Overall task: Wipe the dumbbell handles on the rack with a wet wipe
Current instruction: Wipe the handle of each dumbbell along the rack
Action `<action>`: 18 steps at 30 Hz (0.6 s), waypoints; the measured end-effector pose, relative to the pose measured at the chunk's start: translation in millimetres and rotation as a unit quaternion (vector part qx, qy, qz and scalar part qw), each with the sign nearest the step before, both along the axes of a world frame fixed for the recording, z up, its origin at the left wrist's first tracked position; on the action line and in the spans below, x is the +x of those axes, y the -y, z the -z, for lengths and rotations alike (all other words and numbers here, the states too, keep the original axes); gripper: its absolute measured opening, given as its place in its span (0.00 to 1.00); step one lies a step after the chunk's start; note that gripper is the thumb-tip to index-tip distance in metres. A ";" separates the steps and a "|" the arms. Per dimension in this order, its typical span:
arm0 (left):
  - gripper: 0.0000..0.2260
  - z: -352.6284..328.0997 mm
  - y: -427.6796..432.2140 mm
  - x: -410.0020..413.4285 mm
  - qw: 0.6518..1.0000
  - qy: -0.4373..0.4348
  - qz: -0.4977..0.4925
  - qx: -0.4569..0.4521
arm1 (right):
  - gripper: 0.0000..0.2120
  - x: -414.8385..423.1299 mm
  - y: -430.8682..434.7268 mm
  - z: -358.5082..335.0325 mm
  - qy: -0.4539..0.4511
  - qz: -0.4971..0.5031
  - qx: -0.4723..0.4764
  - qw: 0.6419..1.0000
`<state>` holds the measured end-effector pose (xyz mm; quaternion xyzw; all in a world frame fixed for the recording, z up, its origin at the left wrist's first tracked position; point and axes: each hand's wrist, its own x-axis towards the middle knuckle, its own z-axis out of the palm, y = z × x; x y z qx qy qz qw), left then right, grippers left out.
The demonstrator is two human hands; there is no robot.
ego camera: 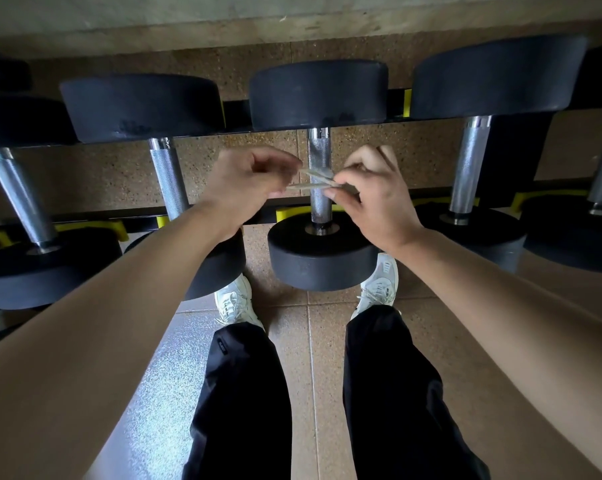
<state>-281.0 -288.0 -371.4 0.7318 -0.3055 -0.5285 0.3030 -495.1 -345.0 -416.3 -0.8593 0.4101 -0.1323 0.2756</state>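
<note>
The wipe (315, 180) is held taut just in front of the centre handle (318, 150) on the rack (237, 114); contact cannot be confirmed. The left hand (247, 181) and right hand (372, 195) each pinch one end with curled fingers. Judged progress: this handle is about to be wiped, and the other handles (169, 178) remain.

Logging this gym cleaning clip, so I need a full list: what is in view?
dumbbells: five, black heads, chrome handles, side by side on the rack.
rack: one, black rails, yellow cradles, under the dumbbells.
wet wipe: one, greyish, before the centre handle.
floor: brown speckled tiles, below.
shoes: two, white, on the floor.
trousers: black, both legs.
left hand: pinches the wipe's left end.
right hand: pinches its right end.
</note>
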 end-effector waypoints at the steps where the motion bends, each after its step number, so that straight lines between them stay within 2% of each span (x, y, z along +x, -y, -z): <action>1: 0.12 1.3 -1.1 0.3 0.998 0.049 0.041 0.001 | 0.10 -3.7 2.3 1.1 -0.011 0.000 -0.002 1.000; 3: 0.11 0.2 -1.7 -3.7 0.984 0.120 0.131 -0.005 | 0.13 -7.0 8.6 -0.2 -0.030 0.011 0.011 0.999; 5: 0.11 -0.5 -1.5 -10.4 0.962 0.180 0.205 -0.032 | 0.14 -5.4 14.8 -6.7 -0.021 -0.001 0.071 0.997; 8: 0.10 7.5 -3.1 -17.5 0.945 0.260 0.188 -0.072 | 0.10 -1.5 21.0 -21.7 0.014 -0.012 0.199 0.980; 10: 0.05 12.6 -3.6 -17.6 0.944 0.280 0.155 -0.084 | 0.08 -1.2 24.6 -26.5 0.017 -0.011 0.232 0.973; 15: 0.06 14.4 0.0 -3.0 0.977 0.175 0.107 -0.058 | 0.09 -10.8 41.7 -22.4 -0.024 -0.023 0.215 0.976; 18: 0.04 18.8 5.6 0.1 0.992 0.120 0.015 -0.020 | 0.08 -11.4 45.9 -19.0 -0.023 -0.010 0.166 0.986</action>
